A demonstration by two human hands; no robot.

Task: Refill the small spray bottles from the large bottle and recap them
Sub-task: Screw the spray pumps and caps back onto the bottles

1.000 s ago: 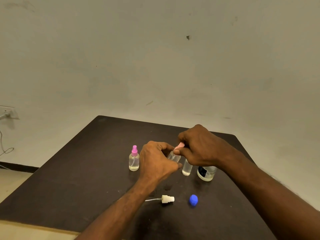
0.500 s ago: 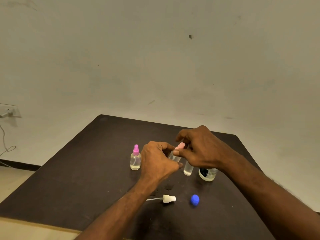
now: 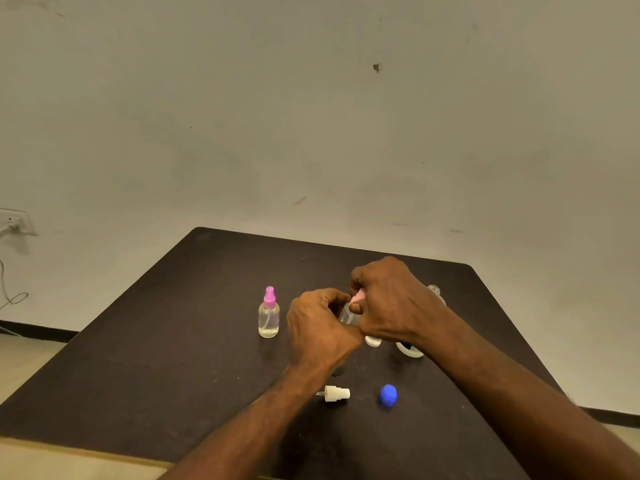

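My left hand (image 3: 318, 327) grips a small clear spray bottle (image 3: 347, 315), held tilted above the dark table (image 3: 173, 358). My right hand (image 3: 391, 303) pinches that bottle's pale pink spray cap (image 3: 357, 299) at its top. A second small bottle (image 3: 268, 318) with a pink spray cap stands upright to the left. Behind my right hand, the bottom of another small clear bottle (image 3: 373, 340) shows. The large bottle (image 3: 410, 349) stands uncapped behind my right wrist, mostly hidden, its open neck (image 3: 433, 290) showing.
A white spray cap (image 3: 336, 393) with its tube lies on the table near me, and a blue cap (image 3: 388, 395) sits to its right. A wall socket (image 3: 15, 221) with a cable is at the far left. The wall rises right behind the table.
Both hands stay on the small bottle and its pink cap; the right hand's fingers have shifted slightly around the cap. The view has moved a little.
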